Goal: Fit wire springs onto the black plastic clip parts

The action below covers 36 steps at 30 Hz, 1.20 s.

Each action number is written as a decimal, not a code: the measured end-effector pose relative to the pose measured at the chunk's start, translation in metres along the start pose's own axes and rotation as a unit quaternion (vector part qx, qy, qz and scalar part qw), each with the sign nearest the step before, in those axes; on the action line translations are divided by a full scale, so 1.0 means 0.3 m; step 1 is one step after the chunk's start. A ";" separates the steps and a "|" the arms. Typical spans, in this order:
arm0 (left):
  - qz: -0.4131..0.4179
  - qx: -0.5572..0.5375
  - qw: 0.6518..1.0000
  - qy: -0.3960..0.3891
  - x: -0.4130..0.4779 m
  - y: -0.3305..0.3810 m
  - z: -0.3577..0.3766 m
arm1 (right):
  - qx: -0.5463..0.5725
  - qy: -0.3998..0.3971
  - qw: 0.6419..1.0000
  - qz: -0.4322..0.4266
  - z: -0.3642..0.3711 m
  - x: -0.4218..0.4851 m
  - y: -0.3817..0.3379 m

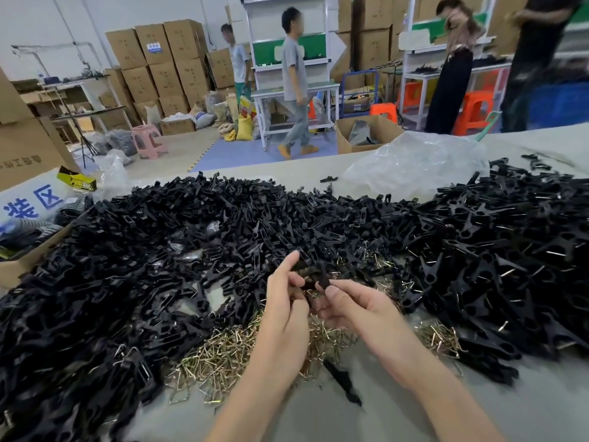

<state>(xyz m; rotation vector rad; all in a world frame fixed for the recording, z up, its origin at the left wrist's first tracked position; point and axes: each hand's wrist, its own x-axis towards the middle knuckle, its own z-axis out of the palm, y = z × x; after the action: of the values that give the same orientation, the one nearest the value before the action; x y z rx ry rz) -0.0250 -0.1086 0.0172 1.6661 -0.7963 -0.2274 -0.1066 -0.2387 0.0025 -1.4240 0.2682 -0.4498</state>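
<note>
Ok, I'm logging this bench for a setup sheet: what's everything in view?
clip parts: heap, uncountable, black, across the table
wire springs: loose pile, brass-coloured, near edge, centre
lone clip part: one, black, bare table near centre
plastic bag: one, clear, table's far right
cardboard boxes: many, brown, stacked back left
pink stool: one, floor at left
people: four, standing in background
held clip part: one, black, above the springs
left hand: one, pinching held clip part
right hand: one, pinching it too
</note>
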 end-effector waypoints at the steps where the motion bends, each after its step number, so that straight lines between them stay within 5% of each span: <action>1: -0.007 0.004 1.000 0.007 -0.002 -0.005 -0.009 | 0.003 0.008 1.000 0.006 0.003 0.001 0.002; 14: -0.062 -0.184 0.978 0.082 0.012 -0.019 -0.004 | 0.051 0.041 0.997 0.045 -0.003 0.020 0.012; 24: -0.040 -0.163 0.983 0.081 0.000 -0.008 0.016 | 0.190 -0.002 0.978 0.087 0.012 0.013 -0.013; 36: -0.100 -0.196 0.974 0.054 0.009 -0.024 -0.003 | 0.114 -0.014 0.993 0.035 -0.004 0.020 0.010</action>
<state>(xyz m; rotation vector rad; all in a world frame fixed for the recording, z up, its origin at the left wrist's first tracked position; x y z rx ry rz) -0.0198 -0.1092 0.0117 1.3677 -0.4641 -0.4040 -0.1015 -0.2421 -0.0001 -1.1933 0.2359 -0.3899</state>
